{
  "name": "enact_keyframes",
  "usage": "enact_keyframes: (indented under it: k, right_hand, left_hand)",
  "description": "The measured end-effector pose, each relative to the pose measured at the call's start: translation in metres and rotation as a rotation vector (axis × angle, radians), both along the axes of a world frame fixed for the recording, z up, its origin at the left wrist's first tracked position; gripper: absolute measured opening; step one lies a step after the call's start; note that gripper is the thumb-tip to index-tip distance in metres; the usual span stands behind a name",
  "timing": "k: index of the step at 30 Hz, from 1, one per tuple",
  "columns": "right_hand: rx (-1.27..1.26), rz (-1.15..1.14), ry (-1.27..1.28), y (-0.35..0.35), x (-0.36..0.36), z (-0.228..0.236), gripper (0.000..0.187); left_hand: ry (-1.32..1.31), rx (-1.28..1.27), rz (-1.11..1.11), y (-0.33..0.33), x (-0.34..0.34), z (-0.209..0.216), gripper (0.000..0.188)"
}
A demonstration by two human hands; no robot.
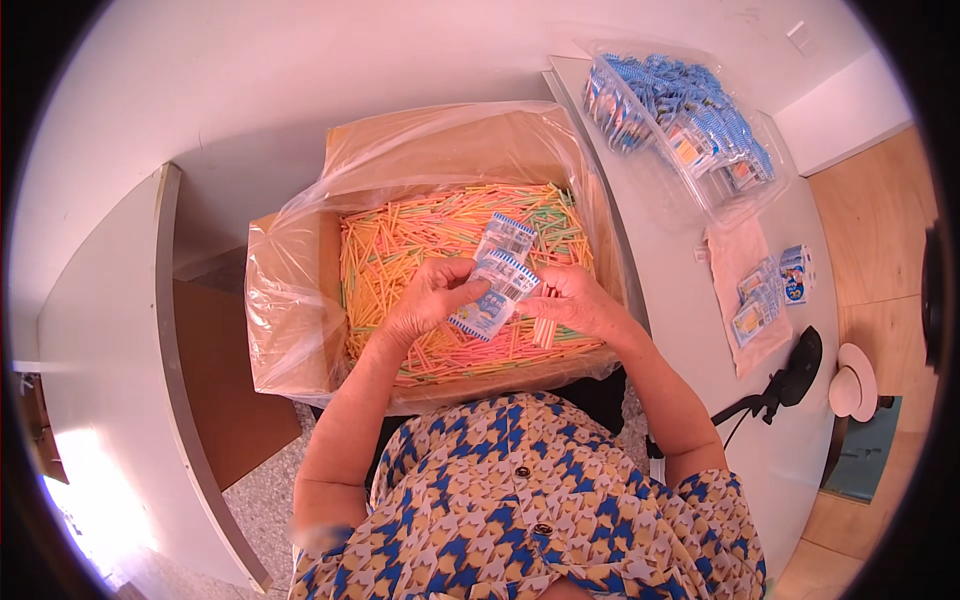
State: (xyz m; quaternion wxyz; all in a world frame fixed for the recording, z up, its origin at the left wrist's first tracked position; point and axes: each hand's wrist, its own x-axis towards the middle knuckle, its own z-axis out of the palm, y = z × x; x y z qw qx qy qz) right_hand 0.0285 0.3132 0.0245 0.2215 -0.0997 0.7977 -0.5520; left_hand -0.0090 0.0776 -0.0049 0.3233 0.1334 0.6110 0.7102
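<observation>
Between the thumb and fingers of my left hand [432,298] is a small clear plastic packet [492,312] with blue-striped ends. A second packet [507,238] of the same kind sticks out behind it, away from me. My right hand [580,303] is closed around a few thin pale pink and white sticks [545,332], and its fingertips touch the packet's right edge. Both hands are over a large cardboard box [330,250] lined with clear plastic film [280,310]. Loose pastel sticks [400,230] in pink, yellow, orange and green fill it. Whether the packet's mouth is open I cannot tell.
On the white table [680,330] at the right, a clear plastic bin [655,130] holds many blue-and-white packets. Nearer lie a pink cloth [745,350], several packets [758,305] and a black stand [795,365]. A white panel [120,350] stands at the left.
</observation>
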Motion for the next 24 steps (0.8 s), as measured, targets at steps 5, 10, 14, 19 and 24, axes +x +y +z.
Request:
enact_keyframes:
  k: [5, 10, 14, 19, 24]
  right_hand:
    - [-0.069, -0.051, -0.033, -0.009, 0.0, 0.003, 0.03]
    - [0.029, -0.121, 0.197, -0.016, 0.0, -0.002, 0.019]
    - [0.05, -0.119, 0.171, -0.021, 0.008, 0.009, 0.016]
    - [-0.304, -0.354, -0.18, -0.01, -0.001, 0.041, 0.021]
    - [-0.295, -0.337, -0.033, -0.016, -0.021, 0.043, 0.023]
  left_hand:
    - [0.02, -0.009, -0.027, -0.001, 0.001, -0.004, 0.023]
    - [0.039, 0.015, 0.054, 0.004, 0.0, -0.007, 0.017]
    - [0.171, 0.023, 0.159, 0.005, 0.001, -0.003, 0.008]
    - [0.135, 0.121, 0.21, 0.003, -0.001, -0.008, 0.01]
    - [0.136, 0.178, 0.149, 0.005, -0.001, -0.007, 0.016]
